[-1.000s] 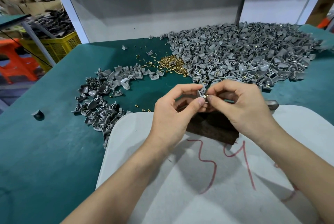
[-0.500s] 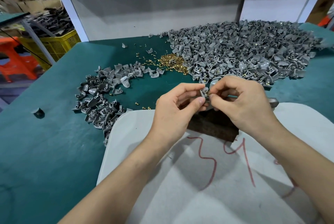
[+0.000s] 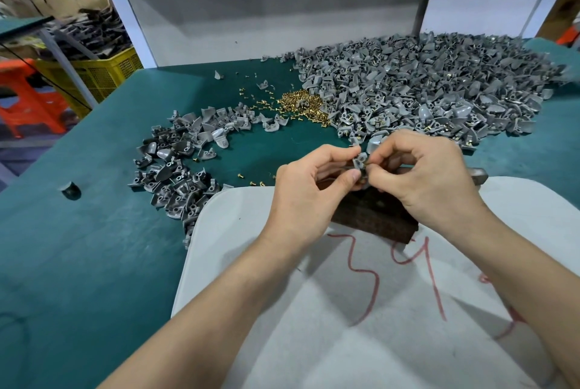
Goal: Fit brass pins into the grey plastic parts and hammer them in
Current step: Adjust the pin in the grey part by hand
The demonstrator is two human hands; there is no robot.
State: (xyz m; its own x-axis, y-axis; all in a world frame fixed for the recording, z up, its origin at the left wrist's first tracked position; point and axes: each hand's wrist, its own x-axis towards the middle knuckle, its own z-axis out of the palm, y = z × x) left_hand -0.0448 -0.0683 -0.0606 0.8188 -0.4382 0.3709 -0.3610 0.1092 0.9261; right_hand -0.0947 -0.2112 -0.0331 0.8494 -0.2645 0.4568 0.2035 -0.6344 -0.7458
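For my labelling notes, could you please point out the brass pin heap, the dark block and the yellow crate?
brass pin heap (image 3: 302,105): head view, heap's middle.
dark block (image 3: 372,216): head view, exposed surface.
yellow crate (image 3: 105,74): head view, mesh side.

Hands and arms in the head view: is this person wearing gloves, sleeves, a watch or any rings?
No gloves: the left hand and right hand are bare, and the left thumbnail in view is short and unpainted. No ring, watch or bracelet shows. The left forearm and right forearm are bare too, with no sleeve showing before the picture's edge.
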